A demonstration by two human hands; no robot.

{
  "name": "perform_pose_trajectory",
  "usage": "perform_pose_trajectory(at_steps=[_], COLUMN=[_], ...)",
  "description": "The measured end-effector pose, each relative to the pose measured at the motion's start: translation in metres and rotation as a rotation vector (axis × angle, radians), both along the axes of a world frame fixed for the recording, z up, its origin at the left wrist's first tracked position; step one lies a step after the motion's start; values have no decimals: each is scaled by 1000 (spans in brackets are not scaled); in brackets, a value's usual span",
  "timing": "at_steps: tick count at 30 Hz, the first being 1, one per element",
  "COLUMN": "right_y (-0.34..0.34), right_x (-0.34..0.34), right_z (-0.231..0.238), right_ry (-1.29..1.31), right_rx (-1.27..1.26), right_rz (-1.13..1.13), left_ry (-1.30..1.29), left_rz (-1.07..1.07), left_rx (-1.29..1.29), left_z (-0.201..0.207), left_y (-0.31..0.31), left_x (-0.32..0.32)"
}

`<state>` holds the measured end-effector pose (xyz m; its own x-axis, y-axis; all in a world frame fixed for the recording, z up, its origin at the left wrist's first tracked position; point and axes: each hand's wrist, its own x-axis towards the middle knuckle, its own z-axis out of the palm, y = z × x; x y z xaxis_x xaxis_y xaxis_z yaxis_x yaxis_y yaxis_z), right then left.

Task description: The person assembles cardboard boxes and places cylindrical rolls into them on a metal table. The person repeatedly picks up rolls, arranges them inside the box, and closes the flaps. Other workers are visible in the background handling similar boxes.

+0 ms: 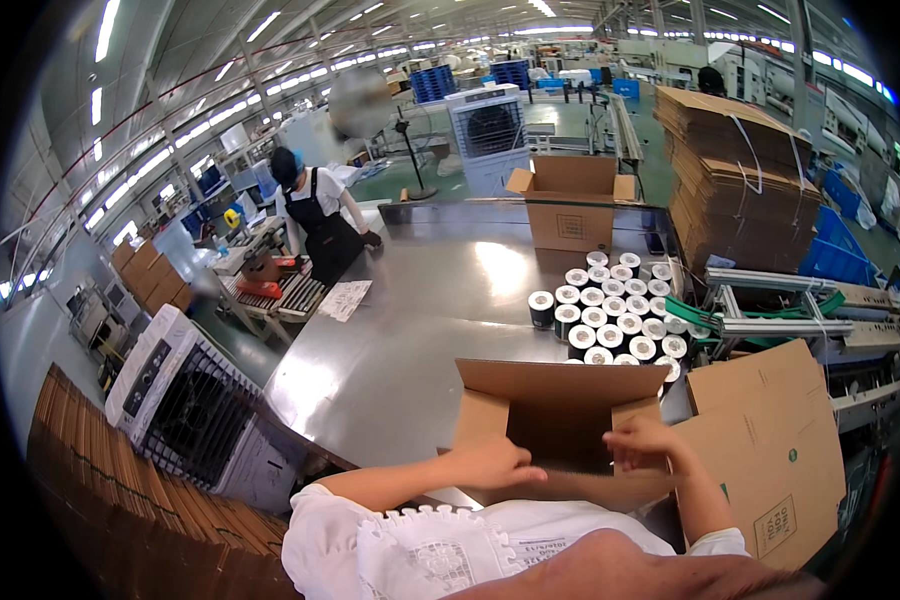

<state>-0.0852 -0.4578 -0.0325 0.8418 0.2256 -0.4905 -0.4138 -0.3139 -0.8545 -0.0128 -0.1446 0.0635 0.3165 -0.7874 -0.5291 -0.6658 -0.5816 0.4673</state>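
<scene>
An open cardboard box (530, 380) stands at the near edge of the metal table, its flaps spread and its inside in shadow. My left hand (495, 463) is over its left near side, thumb stretched out and the other fingers loosely bent. Above the right side flap is my right hand (642, 443), its fingers bent and apart. Neither hand shows anything in it; whether they touch the flaps I cannot tell. Just beyond the box, several dark cylinders with white round tops (610, 317) stand upright in a tight group.
Another open carton (570, 218) stands at the table's far side. Flattened cardboard (770, 440) lies at my right, near a metal frame (770, 310). A paper sheet (345, 300) lies at the left edge, where a person in a dark apron (328, 230) stands. An air cooler (190, 410) is at left.
</scene>
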Motion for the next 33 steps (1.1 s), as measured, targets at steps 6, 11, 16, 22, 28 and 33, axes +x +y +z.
perform_pose_trajectory(at_steps=[6, 11, 16, 22, 28, 33], right_y=[-44, -12, -10, 11, 92, 99], right_x=[-32, -73, -77, -62, -9, -6], right_z=[-15, -48, -51, -22, -81, -183], right_ry=[-515, -445, -328, -299, -610, -97], right_rx=[88, 248, 235, 353, 122, -34], right_rz=[-701, -714, -793, -726, -562, -606], left_ry=[-167, -1020, -976, -481, -486, 198], left_rz=[141, -286, 460, 387, 485, 1066], left_rx=[-323, -1034, -510, -355, -344, -393], left_z=[-104, -49, -30, -55, -154, -209], left_y=[-8, -43, -23, 32, 153, 317], left_x=[40, 47, 123, 76, 133, 186])
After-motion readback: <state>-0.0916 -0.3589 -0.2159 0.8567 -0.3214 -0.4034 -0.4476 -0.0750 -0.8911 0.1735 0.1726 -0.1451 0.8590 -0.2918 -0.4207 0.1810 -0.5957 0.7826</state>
